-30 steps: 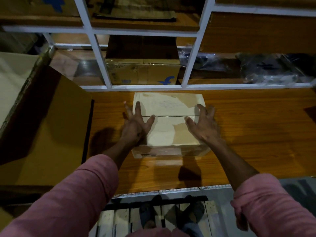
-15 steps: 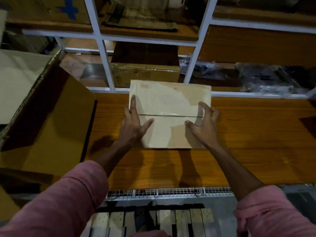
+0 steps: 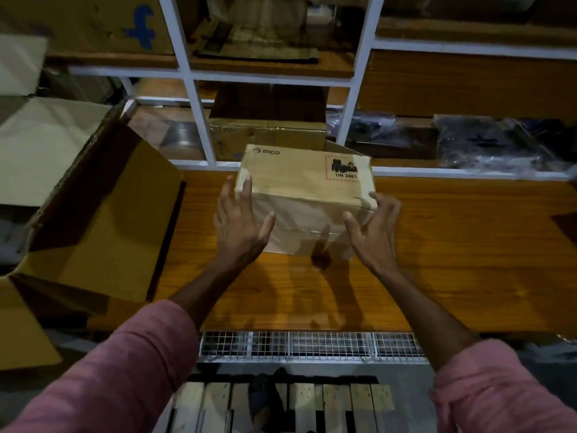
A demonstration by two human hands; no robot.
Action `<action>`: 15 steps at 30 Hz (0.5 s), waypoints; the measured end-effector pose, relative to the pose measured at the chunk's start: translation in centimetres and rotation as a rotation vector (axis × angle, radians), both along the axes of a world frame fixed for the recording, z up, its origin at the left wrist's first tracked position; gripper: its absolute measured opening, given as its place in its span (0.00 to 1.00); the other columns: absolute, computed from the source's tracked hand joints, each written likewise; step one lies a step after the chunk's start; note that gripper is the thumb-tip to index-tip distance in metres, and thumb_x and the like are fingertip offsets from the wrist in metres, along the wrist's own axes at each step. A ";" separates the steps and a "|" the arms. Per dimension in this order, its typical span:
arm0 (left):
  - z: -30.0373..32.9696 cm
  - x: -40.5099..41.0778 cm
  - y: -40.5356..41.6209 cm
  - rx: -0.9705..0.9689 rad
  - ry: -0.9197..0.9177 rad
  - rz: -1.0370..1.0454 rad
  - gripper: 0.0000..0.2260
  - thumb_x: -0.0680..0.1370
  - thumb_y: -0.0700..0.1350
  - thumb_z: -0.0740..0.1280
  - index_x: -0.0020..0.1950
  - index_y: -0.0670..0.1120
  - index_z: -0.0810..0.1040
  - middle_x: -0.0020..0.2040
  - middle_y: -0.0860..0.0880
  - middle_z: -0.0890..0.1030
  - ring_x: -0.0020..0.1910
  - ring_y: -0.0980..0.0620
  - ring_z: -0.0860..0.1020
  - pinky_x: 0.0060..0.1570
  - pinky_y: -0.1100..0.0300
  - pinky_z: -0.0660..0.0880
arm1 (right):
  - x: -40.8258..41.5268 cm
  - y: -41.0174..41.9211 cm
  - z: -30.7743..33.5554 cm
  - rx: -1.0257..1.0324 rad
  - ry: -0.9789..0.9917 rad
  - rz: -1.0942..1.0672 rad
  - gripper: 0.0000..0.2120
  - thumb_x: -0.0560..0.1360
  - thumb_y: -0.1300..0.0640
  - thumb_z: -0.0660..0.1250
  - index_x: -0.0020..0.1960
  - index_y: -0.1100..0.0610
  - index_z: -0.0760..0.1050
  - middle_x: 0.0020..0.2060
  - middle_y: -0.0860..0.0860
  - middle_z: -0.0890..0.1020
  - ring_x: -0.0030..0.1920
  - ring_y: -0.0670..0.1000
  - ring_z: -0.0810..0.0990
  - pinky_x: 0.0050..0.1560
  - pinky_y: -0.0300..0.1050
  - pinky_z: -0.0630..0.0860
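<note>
A sealed brown cardboard box [image 3: 306,179] printed "PICO" and "UN 3481" rests on the wooden shelf [image 3: 468,245], its labelled face turned up and its taped face toward me. My left hand [image 3: 240,226] lies against the box's left end, fingers straight and thumb on the taped face. My right hand [image 3: 374,232] is at the box's right end with spread fingers touching the corner. Neither hand wraps around the box.
A large open carton [image 3: 103,220] stands at the shelf's left, its flaps raised. A white rack frame [image 3: 199,120] runs behind, with another taped box [image 3: 268,135] and plastic-wrapped dark items [image 3: 499,145] beyond. Wire mesh [image 3: 312,343] edges the shelf front; a wooden pallet [image 3: 281,404] lies below.
The box was tipped away from me, from taped face up to labelled face up. Both hands slid from its top to its two ends.
</note>
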State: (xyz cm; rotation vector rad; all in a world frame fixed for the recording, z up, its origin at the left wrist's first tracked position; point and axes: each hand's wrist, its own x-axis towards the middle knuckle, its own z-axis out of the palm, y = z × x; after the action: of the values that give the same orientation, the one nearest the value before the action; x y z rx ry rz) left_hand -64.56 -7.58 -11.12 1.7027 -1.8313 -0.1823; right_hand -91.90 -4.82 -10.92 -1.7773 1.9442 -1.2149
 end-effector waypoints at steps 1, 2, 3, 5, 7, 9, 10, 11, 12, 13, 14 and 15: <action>0.8 -0.3 -0.5 0.016 -0.047 -0.004 0.36 0.79 0.63 0.63 0.82 0.53 0.53 0.81 0.41 0.51 0.79 0.36 0.54 0.71 0.33 0.63 | 0.2 -0.5 0.7 -0.004 0.071 0.011 0.29 0.78 0.41 0.67 0.73 0.52 0.63 0.72 0.54 0.60 0.70 0.54 0.64 0.62 0.51 0.72; 1.6 -0.5 -1.0 0.033 -0.110 -0.023 0.34 0.80 0.64 0.60 0.81 0.53 0.55 0.82 0.43 0.52 0.79 0.36 0.52 0.72 0.33 0.60 | 0.4 -1.2 1.4 0.016 0.155 0.027 0.27 0.78 0.40 0.64 0.73 0.51 0.66 0.74 0.54 0.61 0.73 0.56 0.62 0.65 0.54 0.68; 2.1 -0.5 -1.6 0.061 -0.174 -0.055 0.32 0.80 0.65 0.57 0.81 0.54 0.58 0.82 0.44 0.54 0.80 0.37 0.51 0.73 0.32 0.57 | 0.7 -1.8 2.1 0.066 0.238 0.051 0.27 0.79 0.39 0.60 0.73 0.51 0.68 0.76 0.53 0.61 0.75 0.57 0.60 0.67 0.58 0.66; 2.5 -0.5 -2.5 0.149 -0.260 -0.133 0.29 0.82 0.67 0.52 0.79 0.54 0.61 0.82 0.47 0.57 0.81 0.39 0.50 0.75 0.31 0.54 | 1.3 -2.8 2.9 0.193 0.329 0.104 0.25 0.82 0.38 0.55 0.74 0.50 0.69 0.77 0.51 0.63 0.79 0.58 0.54 0.71 0.66 0.61; 2.6 -0.5 -2.5 0.183 -0.299 -0.153 0.28 0.82 0.66 0.51 0.78 0.55 0.62 0.81 0.47 0.60 0.80 0.40 0.54 0.74 0.30 0.55 | 1.6 -3.1 2.9 0.244 0.321 0.134 0.23 0.83 0.41 0.56 0.73 0.50 0.69 0.77 0.50 0.64 0.80 0.58 0.52 0.73 0.68 0.61; 2.8 -0.6 -2.0 0.124 -0.348 -0.134 0.25 0.83 0.65 0.51 0.75 0.54 0.66 0.78 0.47 0.66 0.77 0.40 0.60 0.72 0.31 0.60 | 1.6 -2.8 2.6 0.195 0.313 0.115 0.21 0.82 0.43 0.60 0.71 0.52 0.71 0.75 0.51 0.68 0.78 0.58 0.56 0.71 0.65 0.67; 2.9 -0.6 -1.7 0.092 -0.358 -0.122 0.24 0.83 0.64 0.51 0.73 0.53 0.69 0.76 0.47 0.69 0.74 0.41 0.64 0.70 0.32 0.62 | 1.5 -2.5 2.5 0.170 0.308 0.099 0.19 0.82 0.44 0.61 0.69 0.52 0.72 0.73 0.52 0.69 0.76 0.58 0.58 0.69 0.62 0.69; 3.1 -0.6 -1.4 0.064 -0.355 -0.107 0.23 0.83 0.63 0.51 0.71 0.52 0.71 0.73 0.47 0.72 0.72 0.42 0.67 0.69 0.34 0.65 | 1.5 -2.2 2.5 0.153 0.298 0.084 0.18 0.81 0.44 0.62 0.67 0.52 0.73 0.71 0.52 0.71 0.73 0.58 0.60 0.65 0.59 0.71; 3.1 -0.7 -1.1 0.036 -0.346 -0.090 0.23 0.83 0.62 0.51 0.69 0.51 0.74 0.70 0.47 0.74 0.69 0.42 0.70 0.67 0.35 0.67 | 1.5 -2.0 2.4 0.139 0.283 0.069 0.16 0.81 0.44 0.62 0.64 0.52 0.74 0.68 0.52 0.72 0.71 0.58 0.62 0.62 0.57 0.72; 3.0 -0.7 -0.7 0.004 -0.337 -0.070 0.23 0.83 0.61 0.51 0.66 0.49 0.76 0.66 0.46 0.77 0.65 0.43 0.72 0.65 0.37 0.69 | 1.6 -1.7 2.4 0.121 0.263 0.053 0.15 0.81 0.43 0.63 0.60 0.52 0.74 0.65 0.52 0.73 0.68 0.57 0.64 0.60 0.55 0.72; 2.8 -0.7 -0.3 -0.035 -0.330 -0.044 0.22 0.83 0.60 0.51 0.63 0.48 0.77 0.62 0.46 0.79 0.61 0.44 0.74 0.62 0.40 0.71 | 1.8 -1.4 2.4 0.099 0.249 0.034 0.14 0.81 0.43 0.63 0.57 0.52 0.74 0.63 0.52 0.74 0.65 0.57 0.65 0.58 0.55 0.72; 2.5 -0.7 0.1 -0.077 -0.318 -0.011 0.20 0.83 0.58 0.52 0.59 0.47 0.77 0.57 0.46 0.80 0.57 0.44 0.75 0.59 0.42 0.72 | 2.0 -1.2 2.3 0.075 0.250 0.012 0.13 0.80 0.43 0.63 0.55 0.52 0.74 0.61 0.52 0.74 0.63 0.56 0.65 0.57 0.55 0.73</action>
State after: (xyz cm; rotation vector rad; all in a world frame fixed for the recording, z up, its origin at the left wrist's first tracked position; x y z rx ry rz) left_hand -65.24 -7.43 -8.57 1.7455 -2.0454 0.1624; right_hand -89.90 -5.99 -8.59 -1.9788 2.0763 -0.9405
